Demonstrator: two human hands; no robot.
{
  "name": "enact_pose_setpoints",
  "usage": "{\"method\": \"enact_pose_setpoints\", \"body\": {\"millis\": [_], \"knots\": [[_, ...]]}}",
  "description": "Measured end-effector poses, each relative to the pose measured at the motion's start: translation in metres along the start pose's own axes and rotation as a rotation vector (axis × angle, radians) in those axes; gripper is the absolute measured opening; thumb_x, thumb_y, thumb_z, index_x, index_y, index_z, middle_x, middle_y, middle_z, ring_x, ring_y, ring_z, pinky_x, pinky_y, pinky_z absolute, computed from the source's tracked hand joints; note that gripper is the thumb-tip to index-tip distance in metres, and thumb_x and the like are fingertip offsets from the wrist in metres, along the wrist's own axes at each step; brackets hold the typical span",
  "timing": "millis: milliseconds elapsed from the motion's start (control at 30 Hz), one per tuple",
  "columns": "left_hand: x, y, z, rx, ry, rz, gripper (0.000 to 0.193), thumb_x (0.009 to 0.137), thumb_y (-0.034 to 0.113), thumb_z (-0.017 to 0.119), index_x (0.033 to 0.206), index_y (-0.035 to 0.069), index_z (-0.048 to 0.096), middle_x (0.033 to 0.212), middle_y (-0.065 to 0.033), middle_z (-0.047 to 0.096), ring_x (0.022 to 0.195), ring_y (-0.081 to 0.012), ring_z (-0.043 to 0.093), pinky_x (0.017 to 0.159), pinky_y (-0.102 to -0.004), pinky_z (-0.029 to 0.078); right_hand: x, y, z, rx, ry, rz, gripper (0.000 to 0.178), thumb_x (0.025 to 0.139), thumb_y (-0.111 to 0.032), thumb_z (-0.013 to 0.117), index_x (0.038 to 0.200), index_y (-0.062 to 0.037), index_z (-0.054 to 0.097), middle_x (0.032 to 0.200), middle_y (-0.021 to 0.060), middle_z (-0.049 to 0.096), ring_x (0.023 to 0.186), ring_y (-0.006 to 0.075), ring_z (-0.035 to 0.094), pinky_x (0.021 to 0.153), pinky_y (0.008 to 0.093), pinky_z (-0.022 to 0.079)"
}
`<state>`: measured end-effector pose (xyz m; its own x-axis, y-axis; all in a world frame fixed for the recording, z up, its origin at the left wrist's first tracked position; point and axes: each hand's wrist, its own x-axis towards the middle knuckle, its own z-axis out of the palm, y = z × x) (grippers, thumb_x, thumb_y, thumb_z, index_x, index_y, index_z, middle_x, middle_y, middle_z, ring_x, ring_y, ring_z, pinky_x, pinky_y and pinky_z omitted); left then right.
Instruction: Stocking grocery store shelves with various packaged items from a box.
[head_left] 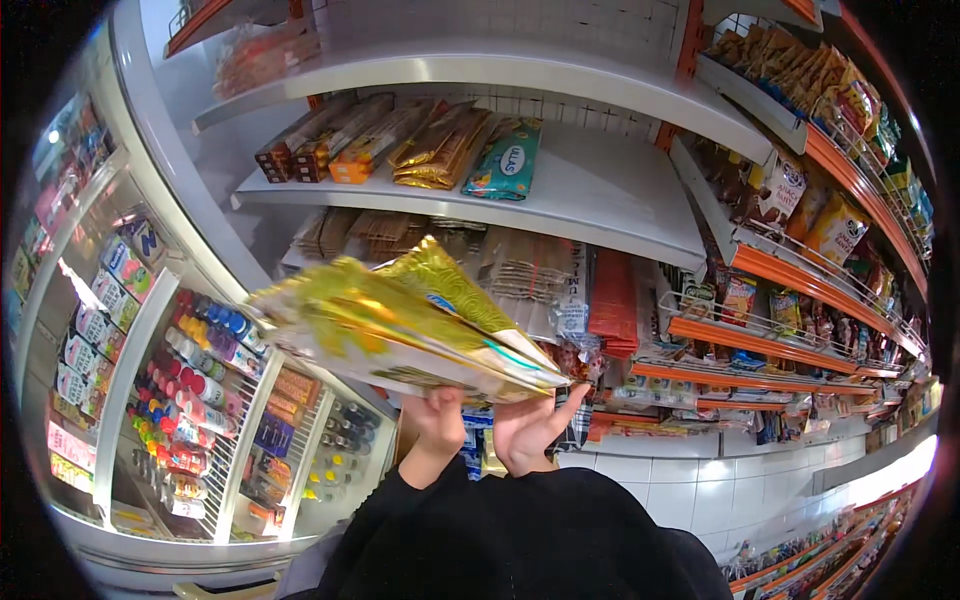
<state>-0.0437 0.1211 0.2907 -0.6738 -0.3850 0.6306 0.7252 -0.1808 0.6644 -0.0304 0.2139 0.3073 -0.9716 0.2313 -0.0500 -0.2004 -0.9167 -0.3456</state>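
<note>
Both my hands hold up a small stack of flat, shiny gold-and-white foil bags [400, 325] in front of the shelves. My left hand [437, 422] grips their lower edge near the middle, fingers closed and partly hidden beneath them. At the right end my right hand [533, 428] supports the bags from below, with one finger sticking out past their corner. The bags are tilted and slightly blurred at the left. Behind and above them, a white shelf [610, 185] bears a teal packet [505, 160], a pile of gold packets [440, 148] and orange-and-brown packets [345, 140].
To the left stands a lit fridge with bottles [195, 400] and cartons on white racks. Clear bags [525, 265] and red bags [613, 300] hang under the white shelf. Orange-edged shelves [815, 280] of snack packets line the right side. White wall tiles [700, 490] show below.
</note>
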Motion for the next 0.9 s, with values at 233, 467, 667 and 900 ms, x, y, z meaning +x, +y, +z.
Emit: {"method": "enact_pose_setpoints", "body": {"millis": [233,467,667,900], "knots": [[0.006,0.002,0.023,0.097,-0.229,-0.201,0.085,0.08,0.034,0.06,0.134,0.001,0.003,0.133,-0.0124,0.025,0.12,-0.022,0.031,0.099,-0.0353,0.025,0.016,-0.003,-0.005,0.03,0.039,0.082,0.072,0.082,-0.063,0.032,0.123,-0.0055,0.042,0.123,0.0095,0.047,0.112,0.026,0.044,0.096,0.0393,0.032],[0.014,-0.023,0.02,0.097,0.024,-0.043,0.083,0.081,0.046,0.053,0.135,0.001,0.009,0.137,-0.0144,0.022,0.123,-0.0254,0.029,0.101,-0.039,0.025,0.009,0.003,-0.009,-0.077,-0.063,-0.02,0.067,0.085,-0.056,0.034,0.126,-0.0032,0.039,0.13,0.0115,0.04,0.12,0.0263,0.038,0.101,0.0401,0.026],[0.031,-0.015,0.021,-0.333,0.343,-0.258,0.055,0.089,0.044,0.038,0.129,0.006,0.032,0.123,-0.008,0.043,0.109,-0.022,0.045,0.092,-0.0364,0.037,0.005,-0.018,-0.012,-0.326,-0.476,-0.116,0.075,0.08,-0.061,0.041,0.127,-0.0042,0.03,0.127,0.0118,0.039,0.117,0.0246,0.04,0.1,0.0378,0.028],[0.022,-0.008,0.019,-0.414,0.395,-0.399,0.051,0.09,0.043,0.036,0.126,0.007,0.037,0.119,-0.0068,0.046,0.107,-0.02,0.048,0.09,-0.0335,0.039,0.037,-0.077,0.04,-1.151,-0.74,-0.181,0.064,0.084,-0.039,0.049,0.131,-0.0035,0.027,0.127,0.0173,0.042,0.115,0.027,0.044,0.098,0.0375,0.031]]}}
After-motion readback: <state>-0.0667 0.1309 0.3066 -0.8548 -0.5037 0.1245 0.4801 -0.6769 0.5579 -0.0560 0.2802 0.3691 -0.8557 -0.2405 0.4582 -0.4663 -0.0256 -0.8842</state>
